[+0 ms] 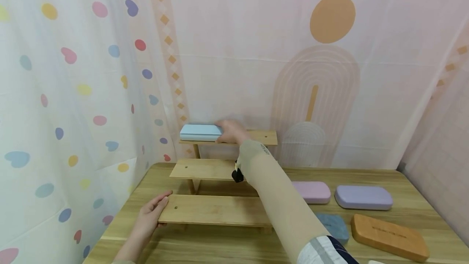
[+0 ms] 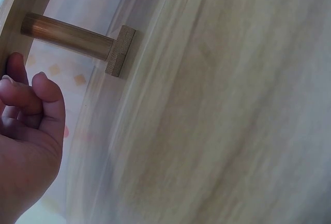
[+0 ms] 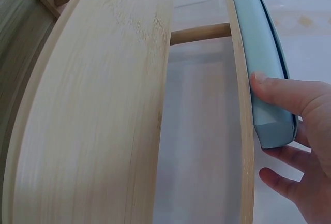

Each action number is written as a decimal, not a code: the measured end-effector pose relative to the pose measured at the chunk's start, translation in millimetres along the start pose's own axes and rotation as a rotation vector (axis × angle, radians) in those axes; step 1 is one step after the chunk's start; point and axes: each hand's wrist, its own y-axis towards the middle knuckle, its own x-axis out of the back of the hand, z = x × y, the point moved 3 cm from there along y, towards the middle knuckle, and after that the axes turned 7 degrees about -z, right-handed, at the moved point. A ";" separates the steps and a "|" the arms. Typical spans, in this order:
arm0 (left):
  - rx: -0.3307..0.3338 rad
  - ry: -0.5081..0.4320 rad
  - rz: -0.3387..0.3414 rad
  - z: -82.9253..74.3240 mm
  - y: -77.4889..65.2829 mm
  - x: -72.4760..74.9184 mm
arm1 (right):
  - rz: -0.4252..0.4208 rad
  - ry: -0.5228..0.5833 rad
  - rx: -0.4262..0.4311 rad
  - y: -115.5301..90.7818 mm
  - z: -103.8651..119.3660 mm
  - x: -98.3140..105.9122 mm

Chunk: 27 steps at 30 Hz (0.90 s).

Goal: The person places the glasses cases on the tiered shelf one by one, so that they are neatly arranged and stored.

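A light blue glasses case (image 1: 200, 132) lies along the left part of the top tier of a stepped wooden display rack (image 1: 216, 209). My right hand (image 1: 232, 132) grips the case at its right end; in the right wrist view the thumb presses the front face of the case (image 3: 264, 58) and the other fingers reach behind and below it. At the left end of the lowest tier, my left hand (image 1: 148, 215) holds the board's edge, thumb at the top. Curled fingertips show beside the rack's board (image 2: 18, 32) in the left wrist view.
Right of the rack on the wooden table (image 1: 128, 223) lie a pink case (image 1: 313, 192), a lavender case (image 1: 363, 197), a blue case (image 1: 334, 227) and an orange-brown case (image 1: 389, 237). Patterned curtains (image 1: 227, 52) hang behind and to the left. My right forearm crosses over the lower tiers.
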 end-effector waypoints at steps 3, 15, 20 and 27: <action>0.008 0.003 0.001 -0.3 -0.9 0.6 | 0.009 0.003 -0.002 -0.4 -0.1 -0.9; 0.011 0.015 0.007 0.1 -2.9 2.1 | 0.026 0.003 -0.009 0.5 1.0 -2.8; -0.004 0.009 0.008 0.9 -2.9 2.3 | 0.029 0.031 -0.002 0.8 0.7 -2.5; -0.008 0.009 0.013 0.8 -3.1 -0.1 | 0.045 0.041 -0.005 -3.3 -0.7 -1.2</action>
